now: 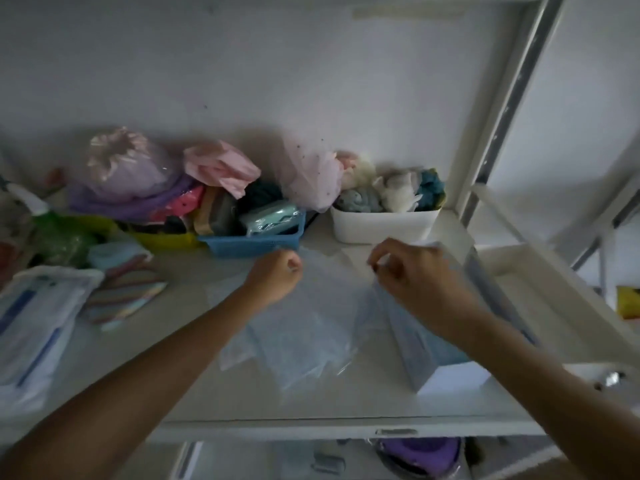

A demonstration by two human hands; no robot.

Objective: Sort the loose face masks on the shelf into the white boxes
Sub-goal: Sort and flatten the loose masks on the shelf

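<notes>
A clear plastic bag of light blue face masks (304,337) lies on the white shelf (346,407), between my two hands. My left hand (277,278) is closed on the bag's far left edge. At the bag's far right edge, my right hand (412,275) pinches the film with its fingertips. A white box (453,375) stands under my right wrist, with blue masks (415,330) showing in it. The view is dim and blurred, so I cannot make out single masks inside the bag.
At the back stand a white basket (381,225) of fabric items, a blue basket (252,242) and a yellow basket (166,239) piled with bags. A white-and-blue packet (34,327) and a striped cloth (124,299) lie on the left. A metal upright (498,133) rises on the right.
</notes>
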